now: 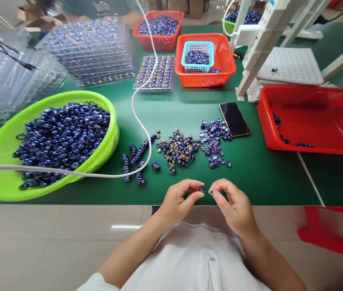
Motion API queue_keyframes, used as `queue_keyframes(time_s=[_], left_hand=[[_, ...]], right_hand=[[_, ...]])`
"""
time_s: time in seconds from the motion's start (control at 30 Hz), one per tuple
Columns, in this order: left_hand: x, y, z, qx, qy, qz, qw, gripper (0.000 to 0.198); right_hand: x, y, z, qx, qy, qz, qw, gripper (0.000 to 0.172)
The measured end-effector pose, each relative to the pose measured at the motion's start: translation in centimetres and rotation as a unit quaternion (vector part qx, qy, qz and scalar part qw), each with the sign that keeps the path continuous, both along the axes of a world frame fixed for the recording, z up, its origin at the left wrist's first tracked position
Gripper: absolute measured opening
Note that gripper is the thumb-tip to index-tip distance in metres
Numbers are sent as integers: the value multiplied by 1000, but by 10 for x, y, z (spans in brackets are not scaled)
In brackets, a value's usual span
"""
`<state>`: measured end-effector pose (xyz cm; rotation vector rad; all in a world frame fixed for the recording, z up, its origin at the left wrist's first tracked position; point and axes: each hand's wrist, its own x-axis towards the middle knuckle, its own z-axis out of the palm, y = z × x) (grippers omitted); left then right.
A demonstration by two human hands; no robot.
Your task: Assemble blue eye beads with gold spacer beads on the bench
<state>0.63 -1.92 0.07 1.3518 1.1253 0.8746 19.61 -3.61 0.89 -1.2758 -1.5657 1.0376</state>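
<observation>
My left hand [181,200] pinches a small dark ring-shaped part [202,188] between thumb and fingertips, just above the near edge of the green table [265,178]. My right hand [232,204] is pinched too, its fingertips almost touching the left hand's, with a tiny piece I cannot make out at them. Just beyond the hands lie a pile of mixed small parts [177,148], a pile of flat bluish caps [215,139] and short stacked rows of dark rings [136,159].
A lime-green basket [4,141] full of dark rings sits at left, with a white cable [142,121] looping across it. A black phone [234,119], a red bin [311,117], orange baskets [226,64], stacked clear trays [92,48] and a white frame [262,40] lie further back. Another person stands at the far side.
</observation>
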Motion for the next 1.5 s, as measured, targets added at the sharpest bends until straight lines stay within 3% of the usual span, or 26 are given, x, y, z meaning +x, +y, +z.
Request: queue_keyframes(time_s=[0.23, 0.47, 0.77, 1.13, 1.37, 1.5], left_hand=[[3, 8, 11, 69, 27, -42, 996, 15], [-1, 11, 3, 152, 58, -77, 984, 18], [0, 11, -2, 214, 50, -59, 974, 19], [2, 10, -1, 277, 85, -48, 956, 18], [0, 15, -3, 249, 79, -68, 963, 17], [-2, 17, -5, 253, 90, -74, 960, 17]], right_hand=[[0, 14, 13, -45, -47, 48, 997, 14], [0, 18, 16, -103, -51, 58, 992, 15], [-1, 18, 10, -177, -21, 42, 983, 13], [-3, 14, 10, -119, -66, 8, 991, 14], [-1, 19, 5, -149, -47, 31, 987, 15], [-5, 19, 5, -105, -82, 29, 991, 13]])
